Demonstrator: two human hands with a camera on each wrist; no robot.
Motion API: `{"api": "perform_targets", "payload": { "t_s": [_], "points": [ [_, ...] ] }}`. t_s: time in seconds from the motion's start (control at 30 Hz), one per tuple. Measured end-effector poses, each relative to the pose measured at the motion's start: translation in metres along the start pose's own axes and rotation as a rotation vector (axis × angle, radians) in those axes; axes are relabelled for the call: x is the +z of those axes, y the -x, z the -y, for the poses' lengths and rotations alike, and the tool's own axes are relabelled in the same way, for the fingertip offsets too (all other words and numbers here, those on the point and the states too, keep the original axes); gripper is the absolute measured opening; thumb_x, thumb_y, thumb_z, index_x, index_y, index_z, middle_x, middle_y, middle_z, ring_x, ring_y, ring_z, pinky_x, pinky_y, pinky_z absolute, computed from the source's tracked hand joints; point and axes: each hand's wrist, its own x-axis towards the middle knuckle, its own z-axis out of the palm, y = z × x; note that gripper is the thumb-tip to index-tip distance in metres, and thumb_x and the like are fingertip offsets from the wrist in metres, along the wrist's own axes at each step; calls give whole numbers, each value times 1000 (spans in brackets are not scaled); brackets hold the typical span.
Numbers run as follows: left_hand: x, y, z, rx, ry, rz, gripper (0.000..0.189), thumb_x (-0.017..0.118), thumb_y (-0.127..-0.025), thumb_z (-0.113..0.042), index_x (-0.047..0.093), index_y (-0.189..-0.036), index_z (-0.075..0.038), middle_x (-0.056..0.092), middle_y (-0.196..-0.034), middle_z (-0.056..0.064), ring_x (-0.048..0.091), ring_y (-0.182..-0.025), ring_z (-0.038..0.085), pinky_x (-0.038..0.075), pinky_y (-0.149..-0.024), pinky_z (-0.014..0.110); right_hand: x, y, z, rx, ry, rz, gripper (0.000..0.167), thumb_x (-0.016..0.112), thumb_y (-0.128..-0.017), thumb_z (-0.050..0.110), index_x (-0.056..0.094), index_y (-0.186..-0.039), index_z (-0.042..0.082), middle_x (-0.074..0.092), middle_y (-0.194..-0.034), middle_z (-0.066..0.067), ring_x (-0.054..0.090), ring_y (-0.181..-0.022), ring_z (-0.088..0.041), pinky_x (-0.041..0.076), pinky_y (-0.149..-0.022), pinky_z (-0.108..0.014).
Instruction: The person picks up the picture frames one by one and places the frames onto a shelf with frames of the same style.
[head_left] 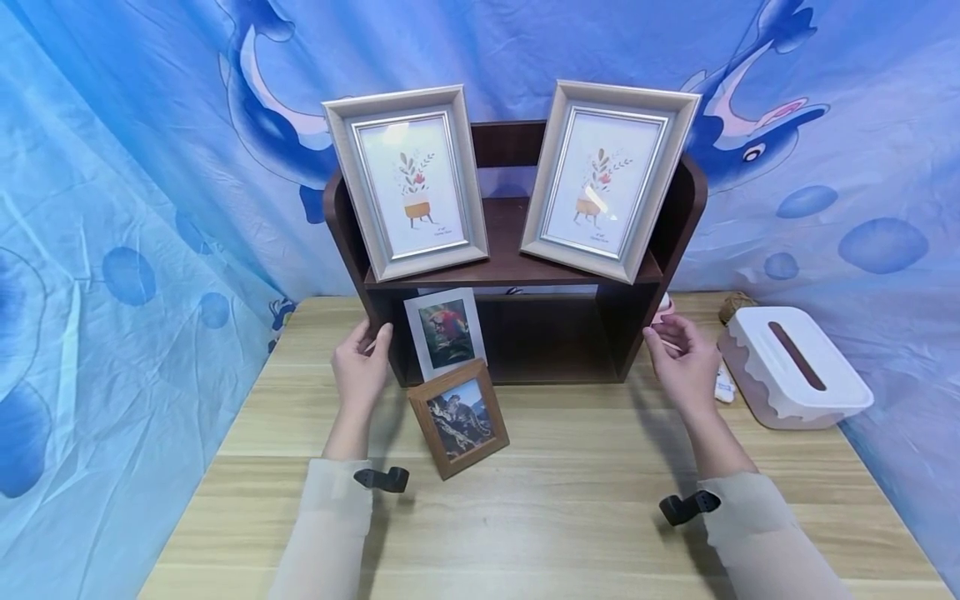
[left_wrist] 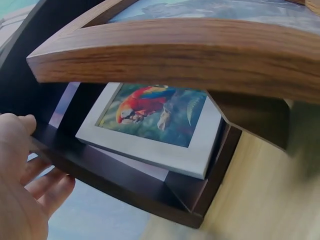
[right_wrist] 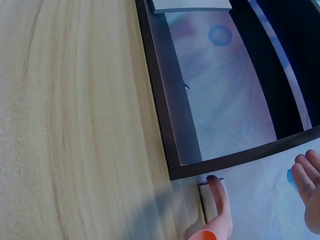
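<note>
A dark brown two-tier shelf [head_left: 517, 268] stands on the table. My left hand [head_left: 362, 362] is at its left side panel, thumb by the front edge and loosely bent fingers [left_wrist: 60, 192] along the outer face. Beside the right side panel is my right hand [head_left: 684, 360], fingers [right_wrist: 304, 182] relaxed with a gap to the panel in the right wrist view. On the upper tier lean two pale picture frames, one left [head_left: 414, 185] and one right [head_left: 609, 177]. A white-framed parrot picture [head_left: 447, 329] stands at the lower tier's left; a brown wooden photo frame [head_left: 461, 417] stands before it.
To the right sits a white-lidded tissue box [head_left: 798, 367] with a dark slot. A small white-and-blue item [head_left: 724, 385] and a brown ball-like thing [head_left: 737, 307] lie near it. Behind the table [head_left: 570, 508] hangs a blue dolphin curtain [head_left: 150, 167].
</note>
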Motion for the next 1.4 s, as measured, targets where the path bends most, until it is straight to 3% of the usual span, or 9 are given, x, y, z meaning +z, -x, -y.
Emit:
{"api": "perform_targets", "payload": {
  "t_s": [0.2, 0.47, 0.63, 0.77, 0.9, 1.03, 1.2, 1.3, 1.4],
  "points": [
    [-8, 15, 8, 18, -87, -29, 35, 69, -98, -20, 68, -127, -1, 69, -123, 15, 70, -109, 28, 60, -86, 37, 5, -6, -28, 30, -9, 9, 36, 72, -89, -5, 59, -119, -18, 70, -103, -25, 65, -85, 8, 54, -77, -10],
    [-14, 35, 14, -9, -91, -23, 28, 66, -99, -20, 72, -119, -1, 73, -116, 13, 71, -104, 27, 54, -76, 15, 10, -11, -46, 40, 37, 46, 46, 77, -90, 9, 60, -130, -6, 70, -115, -27, 63, -91, 9, 52, -80, -9],
    [-17, 45, 15, -30, -95, -14, 26, 67, -99, -20, 73, -117, -1, 73, -116, 12, 70, -105, 25, 52, -76, 10, 12, -13, -46, 37, 115, 75, 47, 75, -92, 18, 60, -131, -3, 71, -116, -23, 68, -98, -10, 52, -82, -9],
    [-18, 52, 15, -52, -113, 17, 27, 67, -100, -21, 73, -116, -1, 74, -114, 12, 71, -105, 26, 51, -77, 10, 16, -15, -44, 13, 184, 74, 39, 73, -94, 24, 64, -124, 0, 72, -113, -20, 71, -100, -28, 50, -79, -6],
    [-19, 59, 15, -72, -128, 56, 27, 67, -100, -24, 74, -114, -2, 75, -111, 11, 71, -101, 19, 51, -78, 11, 19, -18, -44, -70, 236, 38, 26, 72, -94, 21, 69, -107, -2, 74, -104, -21, 73, -92, -34, 46, -73, -1],
    [-19, 64, 14, -80, -97, 93, 27, 67, -100, -22, 73, -113, 1, 76, -107, 11, 72, -98, 21, 53, -78, 13, 21, -21, -45, -133, 276, -11, 18, 73, -92, 14, 72, -93, -4, 75, -91, -22, 74, -82, -35, 42, -66, 2],
    [-19, 68, 14, -108, -34, 128, 26, 64, -101, -16, 72, -112, 6, 75, -106, 17, 72, -98, 36, 57, -78, 16, 24, -19, -46, -175, 296, -46, 14, 75, -91, 8, 74, -88, -5, 73, -82, -24, 73, -75, -38, 39, -63, 3],
    [-20, 72, 13, -144, 1, 147, 27, 63, -102, -17, 70, -113, 7, 74, -106, 20, 73, -97, 30, 58, -79, 20, 25, -18, -47, -184, 299, -56, 13, 75, -90, 7, 75, -88, -5, 73, -82, -24, 73, -74, -36, 38, -63, 3],
    [-21, 76, 11, -178, 43, 161, 31, 59, -104, -18, 68, -115, 9, 73, -107, 22, 73, -95, 21, 59, -81, 24, 24, -17, -47, -182, 305, -63, 11, 76, -90, 7, 76, -87, -4, 74, -81, -22, 72, -71, -24, 39, -62, 2]
  ]
}}
